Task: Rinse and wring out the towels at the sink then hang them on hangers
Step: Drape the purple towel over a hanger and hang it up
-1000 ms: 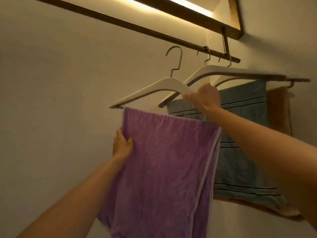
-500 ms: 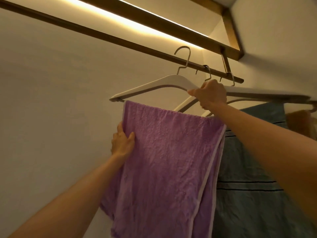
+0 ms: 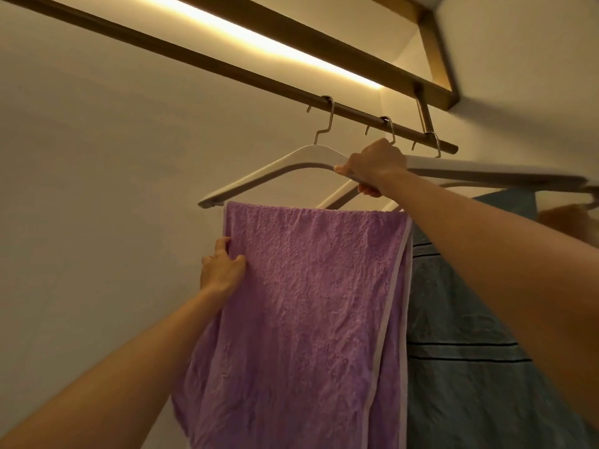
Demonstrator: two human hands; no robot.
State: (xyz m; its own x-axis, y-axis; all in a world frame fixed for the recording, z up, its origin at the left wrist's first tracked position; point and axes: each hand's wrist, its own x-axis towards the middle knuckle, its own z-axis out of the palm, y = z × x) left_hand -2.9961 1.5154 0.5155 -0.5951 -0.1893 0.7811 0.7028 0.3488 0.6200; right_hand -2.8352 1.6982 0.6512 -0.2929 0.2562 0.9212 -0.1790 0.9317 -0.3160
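Observation:
A purple towel [image 3: 311,303] hangs folded over the lower bar of a white hanger [image 3: 259,178]. The hanger's metal hook [image 3: 325,124] sits over the brown rail [image 3: 227,71]. My right hand [image 3: 372,165] grips the hanger's right arm near its middle. My left hand [image 3: 222,270] pinches the towel's left edge a little below the bar. Behind the purple towel, a blue striped towel [image 3: 470,367] hangs on a second hanger [image 3: 486,173]. An orange towel [image 3: 570,222] shows at the far right, mostly hidden.
The rail runs along a plain wall [image 3: 97,222] under a lit shelf strip [image 3: 259,40]. Two more hooks [image 3: 389,124] hang to the right, up to the rail's bracket [image 3: 424,111]. The rail is bare to the left of the white hanger.
The white hanger with the purple towel has gone up, and its hook now sits over the rail. Both hands keep their hold.

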